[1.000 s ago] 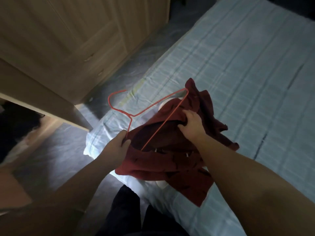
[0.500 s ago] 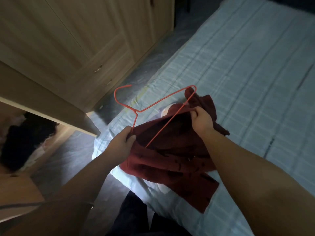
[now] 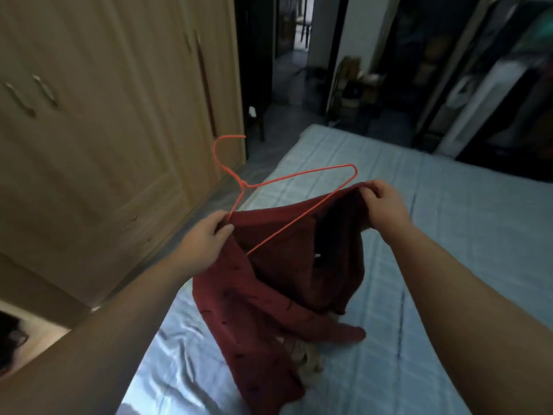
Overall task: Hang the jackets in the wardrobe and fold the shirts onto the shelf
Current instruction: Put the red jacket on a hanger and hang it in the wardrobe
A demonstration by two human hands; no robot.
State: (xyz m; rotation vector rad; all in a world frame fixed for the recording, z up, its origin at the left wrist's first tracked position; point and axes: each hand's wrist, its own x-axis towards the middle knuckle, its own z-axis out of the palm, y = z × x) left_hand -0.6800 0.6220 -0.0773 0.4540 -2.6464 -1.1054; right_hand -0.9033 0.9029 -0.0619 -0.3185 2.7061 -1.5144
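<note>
Two hands are holding up a dark red jacket (image 3: 269,283) over the bed (image 3: 449,235). The left hand (image 3: 206,238) is gripping its edge together with the red wire hanger (image 3: 269,187); the right hand (image 3: 386,202) is pinching the other edge, well apart.

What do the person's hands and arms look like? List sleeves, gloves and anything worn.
Both are bare. The left hand and right hand wear no gloves, and no rings show. The left forearm and right forearm are uncovered to the picture's edge: no sleeve, watch or bracelet in view.
</note>
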